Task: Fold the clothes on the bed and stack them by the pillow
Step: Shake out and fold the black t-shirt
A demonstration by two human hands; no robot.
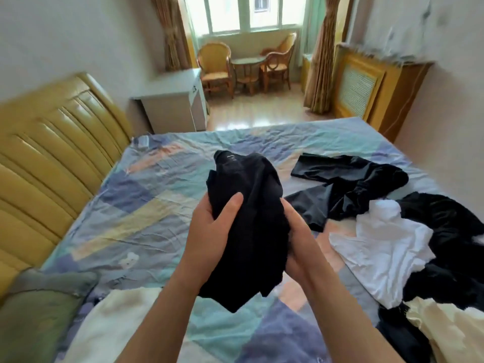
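Observation:
A crumpled black garment (251, 205) hangs above the bed (146, 205), held between both my hands. My left hand (209, 231) grips its left side, thumb pressed on the front. My right hand (298, 237) grips its right side, fingers tucked into the cloth. To the right lie loose clothes: another black garment (348, 184), a white shirt (387, 247), a black velvety piece (450, 231) and a cream one (450, 331). A green pillow (36, 315) lies at the lower left, with a cream garment (112, 323) beside it.
A yellow padded headboard (52, 158) runs along the left. Beyond the bed stand a white bedside cabinet (172, 108), two wicker chairs with a small table (246, 66) by the window, and a wooden radiator cover (366, 87) at the right wall.

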